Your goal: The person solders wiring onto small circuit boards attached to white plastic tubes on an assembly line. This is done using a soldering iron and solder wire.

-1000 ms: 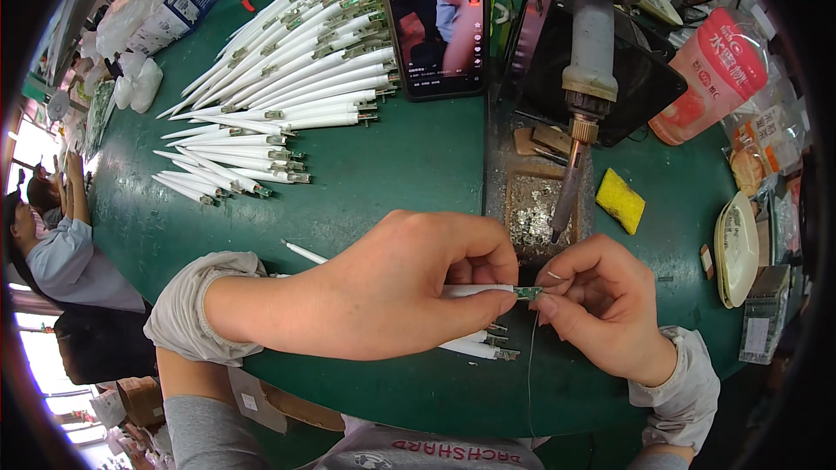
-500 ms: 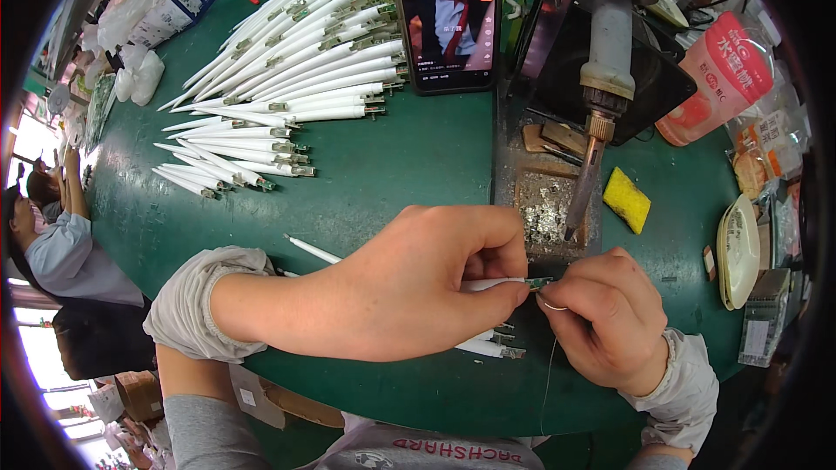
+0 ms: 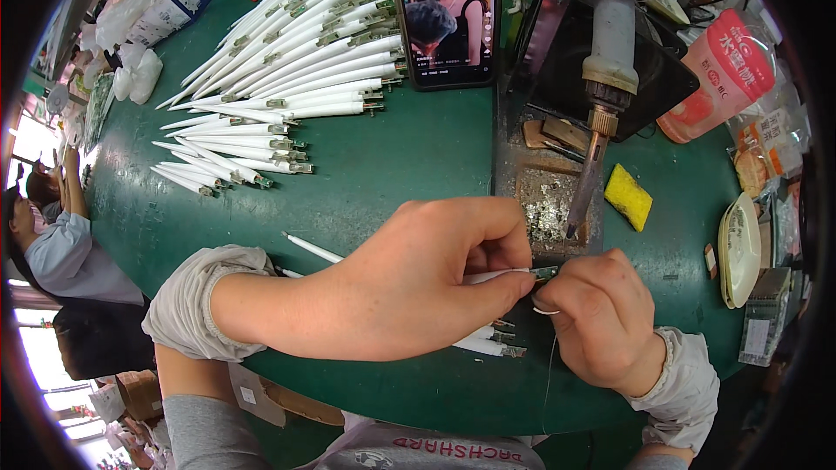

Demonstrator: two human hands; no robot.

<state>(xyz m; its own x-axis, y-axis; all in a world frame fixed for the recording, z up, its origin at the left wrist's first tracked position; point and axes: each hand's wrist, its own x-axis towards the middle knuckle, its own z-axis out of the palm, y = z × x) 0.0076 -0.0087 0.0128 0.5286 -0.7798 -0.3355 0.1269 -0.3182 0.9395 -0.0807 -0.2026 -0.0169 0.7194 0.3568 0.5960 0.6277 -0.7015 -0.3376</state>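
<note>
My left hand (image 3: pixel 414 287) is closed around a slim white stylus-like tube (image 3: pixel 497 277), whose small green circuit board (image 3: pixel 545 273) sticks out past the thumb. Close beside that board end, my right hand (image 3: pixel 605 322) pinches a thin silvery wire (image 3: pixel 548 383), which trails down over the table edge. Just above the hands, a soldering iron (image 3: pixel 594 157) is fixed with its tip pointing down. More white tubes (image 3: pixel 475 345) lie under and beyond my left hand, partly covered by it.
Rows of white tubes with circuit ends (image 3: pixel 313 70) cover the far left of the green table (image 3: pixel 392 165). A phone (image 3: pixel 448 17) stands behind. Beneath the iron sits a solder-spattered tray (image 3: pixel 531 248); a yellow sponge (image 3: pixel 628 198), pink pouch (image 3: pixel 723 74) and pale dish (image 3: pixel 738 252) are to the right.
The board end of the tube has risen slightly and shifted right. My right fingers have moved slightly left, with the wire still pinched. The phone's picture is different.
</note>
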